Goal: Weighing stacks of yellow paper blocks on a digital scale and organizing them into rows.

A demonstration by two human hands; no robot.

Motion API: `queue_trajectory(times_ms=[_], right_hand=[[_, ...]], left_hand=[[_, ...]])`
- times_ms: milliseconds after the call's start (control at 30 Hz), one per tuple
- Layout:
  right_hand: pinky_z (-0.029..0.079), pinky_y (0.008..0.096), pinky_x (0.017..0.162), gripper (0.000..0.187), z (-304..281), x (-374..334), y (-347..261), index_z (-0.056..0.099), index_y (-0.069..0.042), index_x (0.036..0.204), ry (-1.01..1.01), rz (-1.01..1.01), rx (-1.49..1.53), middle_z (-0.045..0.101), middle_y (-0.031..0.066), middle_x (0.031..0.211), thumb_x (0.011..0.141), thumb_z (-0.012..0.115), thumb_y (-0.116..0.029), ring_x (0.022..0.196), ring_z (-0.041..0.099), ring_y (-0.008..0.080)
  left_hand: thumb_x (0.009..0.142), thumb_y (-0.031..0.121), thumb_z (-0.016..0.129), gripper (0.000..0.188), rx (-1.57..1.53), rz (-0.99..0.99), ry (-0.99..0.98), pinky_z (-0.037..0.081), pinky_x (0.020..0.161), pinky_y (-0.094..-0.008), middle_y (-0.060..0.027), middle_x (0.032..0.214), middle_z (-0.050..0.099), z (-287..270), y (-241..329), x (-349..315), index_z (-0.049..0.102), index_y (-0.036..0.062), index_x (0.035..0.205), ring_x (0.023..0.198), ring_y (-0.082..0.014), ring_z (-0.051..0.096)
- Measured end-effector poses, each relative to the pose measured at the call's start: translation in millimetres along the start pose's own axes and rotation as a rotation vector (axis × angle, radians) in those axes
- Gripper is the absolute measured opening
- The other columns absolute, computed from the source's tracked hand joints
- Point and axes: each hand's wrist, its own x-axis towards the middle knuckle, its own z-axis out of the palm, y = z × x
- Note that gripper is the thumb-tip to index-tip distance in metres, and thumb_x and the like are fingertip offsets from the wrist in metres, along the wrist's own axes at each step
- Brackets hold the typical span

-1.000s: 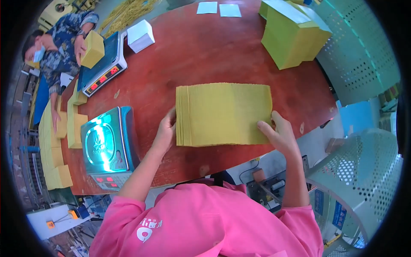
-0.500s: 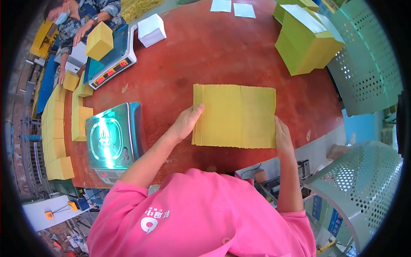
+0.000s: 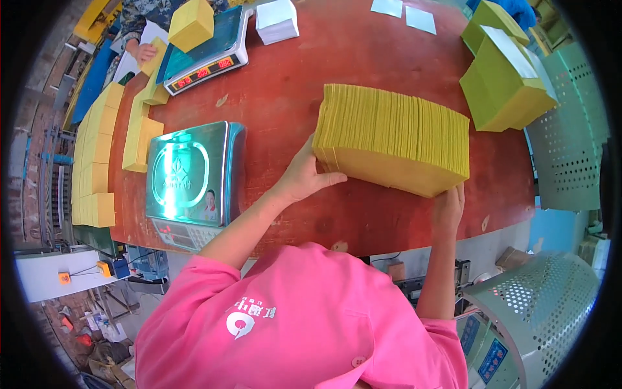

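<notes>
A thick stack of yellow paper sheets (image 3: 392,133) is held between my two hands above the red table. Its many sheet edges face up, and its broad flat side is turned toward me. My left hand (image 3: 308,176) grips the near left corner, thumb laid along the flat side, other fingers partly hidden behind the stack. At the lower right corner, my right hand (image 3: 448,204) is closed on the stack, with some fingers out of sight beneath it. Left of my left forearm stands a weighing scale with a shiny metal pan (image 3: 188,172), nothing on it.
Rows of yellow paper blocks (image 3: 94,165) line the table's left side. A second scale (image 3: 210,68) carries a yellow block (image 3: 192,26), near a co-worker's hand (image 3: 144,52). A white stack (image 3: 277,23) and large yellow stacks (image 3: 502,91) stand farther back. Perforated metal guards (image 3: 551,301) rise at right.
My hands have tipped the paper stack, so its sheet edges now face up instead of its broad side. The view has shifted. The co-worker's hand now rests at a yellow block beside the far scale.
</notes>
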Motion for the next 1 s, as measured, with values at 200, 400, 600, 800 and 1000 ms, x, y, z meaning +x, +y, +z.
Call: queue_trajectory(times_ms=[200, 400, 600, 800, 1000], right_hand=[[0.041, 0.0316, 0.101, 0.039, 0.2, 8.2, -2.5, 0.049, -0.002, 0.135, -0.019, 0.058, 0.034, 0.055, 0.0052, 0.130, 0.098, 0.049, -0.013, 0.120, 0.052, 0.0160], [0.043, 0.0316, 0.099, 0.039, -17.1, 9.5, 22.2, 0.050, 0.000, 0.133, 0.091, -0.041, -0.200, 0.057, 0.0072, 0.128, 0.098, 0.049, -0.016, 0.118, 0.054, 0.0174], [0.045, 0.0305, 0.093, 0.032, 3.8, 2.8, 25.3, 0.059, 0.001, 0.122, 0.063, -0.106, -0.194, 0.064, 0.0067, 0.117, 0.099, 0.047, -0.017, 0.111, 0.058, 0.0172], [0.047, 0.0407, 0.096, 0.031, 19.4, 25.1, 2.9, 0.059, -0.005, 0.125, 0.228, 0.089, 0.173, 0.061, 0.0092, 0.127, 0.100, 0.049, -0.021, 0.116, 0.057, 0.0233], [0.054, 0.0362, 0.083, 0.045, 20.5, 48.5, -27.3, 0.056, -0.002, 0.126, 0.192, 0.457, 0.330, 0.066, 0.0087, 0.114, 0.099, 0.050, -0.038, 0.096, 0.066, 0.0187]], left_hand=[[0.078, 0.004, 0.078, 0.076, -0.328, -0.165, -0.030, 0.043, 0.103, -0.0352, -0.0070, 0.138, 0.048, 0.7, -8.1, -4.3, 0.038, 0.0064, 0.143, 0.126, -0.0188, 0.048], [0.079, 0.004, 0.078, 0.068, -0.237, -0.147, -0.011, 0.046, 0.100, -0.0337, -0.0054, 0.130, 0.056, 0.4, -7.2, -1.8, 0.044, 0.0056, 0.138, 0.122, -0.0160, 0.051], [0.077, 0.002, 0.078, 0.060, -0.333, -0.245, -0.010, 0.045, 0.100, -0.0350, -0.0095, 0.123, 0.061, 5.6, -22.6, -6.5, 0.051, 0.0040, 0.130, 0.118, -0.0179, 0.056], [0.082, 0.007, 0.072, 0.059, -0.036, 0.117, -0.013, 0.048, 0.096, -0.0369, -0.0161, 0.133, 0.053, 2.9, 36.2, 4.2, 0.049, 0.0021, 0.136, 0.117, -0.0270, 0.057], [0.081, 0.018, 0.071, 0.051, 0.125, 0.086, -0.165, 0.037, 0.104, -0.0451, -0.0205, 0.137, 0.048, -35.6, 160.6, 27.5, 0.059, 0.0019, 0.128, 0.128, -0.0328, 0.046]])
